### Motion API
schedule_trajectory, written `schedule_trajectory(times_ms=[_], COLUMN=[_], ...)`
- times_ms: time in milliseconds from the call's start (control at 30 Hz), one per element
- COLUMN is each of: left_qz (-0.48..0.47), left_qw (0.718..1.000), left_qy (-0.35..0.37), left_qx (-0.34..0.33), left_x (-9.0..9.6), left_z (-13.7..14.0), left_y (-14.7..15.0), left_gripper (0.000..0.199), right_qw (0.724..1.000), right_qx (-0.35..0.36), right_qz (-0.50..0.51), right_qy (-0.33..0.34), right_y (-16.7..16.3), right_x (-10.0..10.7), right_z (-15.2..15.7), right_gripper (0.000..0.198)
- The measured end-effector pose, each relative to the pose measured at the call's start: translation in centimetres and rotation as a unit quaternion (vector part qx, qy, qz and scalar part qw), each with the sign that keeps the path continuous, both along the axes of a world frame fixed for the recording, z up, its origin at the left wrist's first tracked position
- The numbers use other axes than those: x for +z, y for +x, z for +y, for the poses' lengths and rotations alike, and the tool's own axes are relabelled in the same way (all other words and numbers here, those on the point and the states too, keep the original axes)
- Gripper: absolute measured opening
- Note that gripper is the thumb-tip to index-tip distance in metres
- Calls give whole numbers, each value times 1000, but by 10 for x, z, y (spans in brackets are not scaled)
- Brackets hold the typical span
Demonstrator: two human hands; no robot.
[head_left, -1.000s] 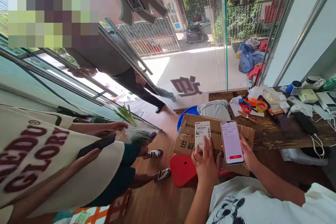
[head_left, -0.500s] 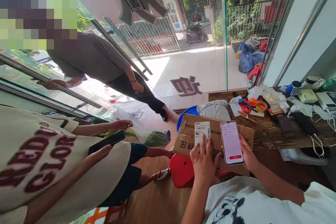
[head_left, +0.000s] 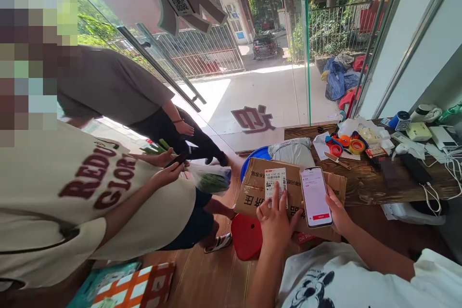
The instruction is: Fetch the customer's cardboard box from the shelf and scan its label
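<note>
The left hand (head_left: pixel 276 221) lies flat on the box (head_left: pixel 252 192), with its fingers spread out. The fingertips touch the white label (head_left: pixel 275 180) stuck on top of the box. The right hand (head_left: pixel 337 211) is curled around a phone (head_left: pixel 315 196), holding it up with the screen lit. The phone is just beside the label, over the right part of the box.

The box rests on a red stool (head_left: pixel 247 236) at the left end of the desk (head_left: pixel 364 183). A gray bag (head_left: pixel 292 150) lies behind the box. Tape rolls (head_left: pixel 346 144) sit near the far edge of the desk.

Both hands and the box are in almost the same spot as before. The big change is on the left. The person in the cream shirt (head_left: pixel 90 192) has come closer and now fills more of the view. Their phone (head_left: pixel 176 159) is now held up near both of their hands. The person in the brown shirt (head_left: pixel 104 82) has stepped inside, closer to the box.
</note>
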State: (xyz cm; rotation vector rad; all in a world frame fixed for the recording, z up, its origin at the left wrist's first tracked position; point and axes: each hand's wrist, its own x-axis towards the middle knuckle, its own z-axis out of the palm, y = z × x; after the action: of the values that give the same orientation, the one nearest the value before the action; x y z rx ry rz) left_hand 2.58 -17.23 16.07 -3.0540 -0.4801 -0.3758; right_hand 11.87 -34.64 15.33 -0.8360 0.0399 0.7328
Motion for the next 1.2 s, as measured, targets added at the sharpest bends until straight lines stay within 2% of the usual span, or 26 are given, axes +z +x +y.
schedule_trajectory(times_ms=[167, 400, 600, 700, 833, 933, 1067, 1200], left_qz=[-26, -38, -63, -74, -52, -47, -41, -42], left_qw=[1000, 999, 998, 996, 999, 999, 999, 998], left_qy=[11, -9, 28, 39, 8, 1, -8, -40], left_qx=[-4, 4, -8, -14, -6, -13, -12, -5], left_x=[-3, -2, -3, -4, -4, -5, -6, -3], left_z=[3, 2, 2, 3, 4, 6, 6, 6], left_y=[3, 3, 2, 2, 1, 0, 0, -1], left_gripper=[58, 55, 58, 58, 56, 55, 54, 55], right_qw=[1000, 1000, 1000, 998, 985, 979, 982, 990], right_qx=[-2, -3, 1, 25, 61, 87, 77, 69], right_qz=[-6, -4, -5, -57, -149, -174, -165, -106], right_qy=[10, 16, 24, 33, 54, 59, 55, 55], right_y=[0, -2, -3, -2, 0, 1, 2, 1], right_x=[-4, -4, -1, -3, -11, -16, -13, -3], right_z=[2, 3, 2, -1, -6, -8, -7, -5], right_gripper=[99, 89, 85, 84, 91, 90, 89, 92])
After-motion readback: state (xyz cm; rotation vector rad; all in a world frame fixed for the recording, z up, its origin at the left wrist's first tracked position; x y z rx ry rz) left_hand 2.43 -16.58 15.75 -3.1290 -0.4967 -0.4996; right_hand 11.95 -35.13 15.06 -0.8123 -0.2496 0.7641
